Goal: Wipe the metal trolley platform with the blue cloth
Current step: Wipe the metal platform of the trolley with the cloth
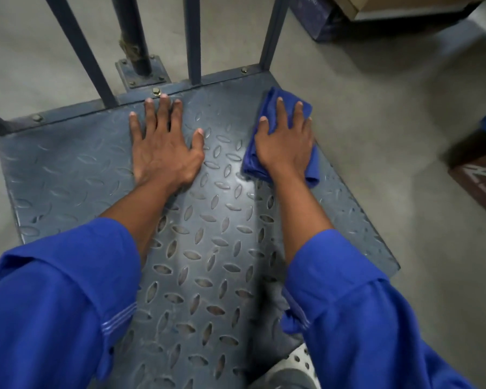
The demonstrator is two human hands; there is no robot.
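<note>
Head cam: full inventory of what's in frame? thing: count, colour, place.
trolley platform: 1, grey-blue tread plate, centre
blue cloth: 1, blue, far right of platform, under the right hand
upright bars: several, dark blue, along far edge
bolted post: 1, dark, on floor behind platform
boxes: several, brown and dark, right edge and top right, blurred
shoe: 1, grey-white, bottom edge
sleeves: 2, blue, foreground
left hand: flat on platform, empty
right hand: pressing cloth flat
</note>
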